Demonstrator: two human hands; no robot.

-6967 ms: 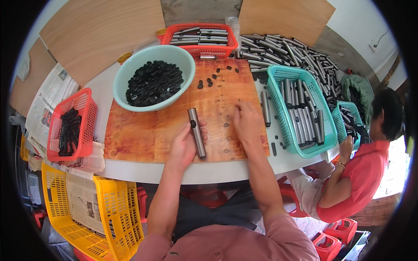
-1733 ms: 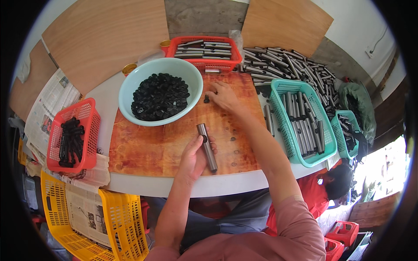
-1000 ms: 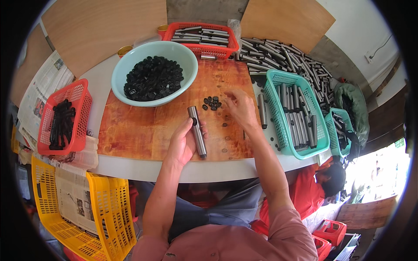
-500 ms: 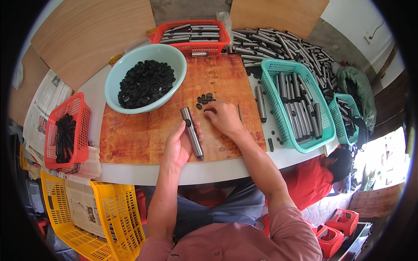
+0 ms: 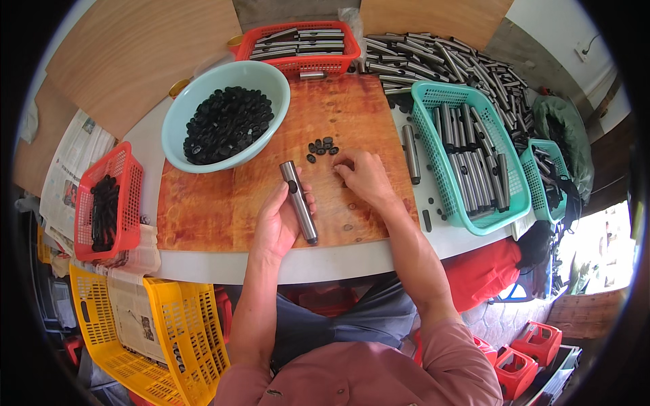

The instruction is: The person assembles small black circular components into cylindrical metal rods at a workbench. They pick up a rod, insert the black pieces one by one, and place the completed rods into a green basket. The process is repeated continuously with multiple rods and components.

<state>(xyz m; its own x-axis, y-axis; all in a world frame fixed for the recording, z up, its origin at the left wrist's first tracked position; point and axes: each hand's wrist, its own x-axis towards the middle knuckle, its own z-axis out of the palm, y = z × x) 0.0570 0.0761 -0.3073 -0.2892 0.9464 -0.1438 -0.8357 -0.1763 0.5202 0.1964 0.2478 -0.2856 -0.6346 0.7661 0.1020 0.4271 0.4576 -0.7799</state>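
Metal tube in my left hand, black caps just past my right fingertips

On the wooden surface (image 5: 203,210), my left hand (image 5: 276,227) has its fingers curled around a grey metal tube (image 5: 299,201), long axis running away from me, slightly tilted. My right hand (image 5: 365,177) lies flat, fingers loosely bent, holding nothing; the small black caps (image 5: 321,147) sit just beyond them, up-left, nearer my right hand.

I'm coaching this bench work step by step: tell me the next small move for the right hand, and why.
Probably pinch one black cap from the small cluster. The right hand rests on the wooden board just beside the caps, apparently empty, while the left hand holds a metal tube whose end looks uncapped.
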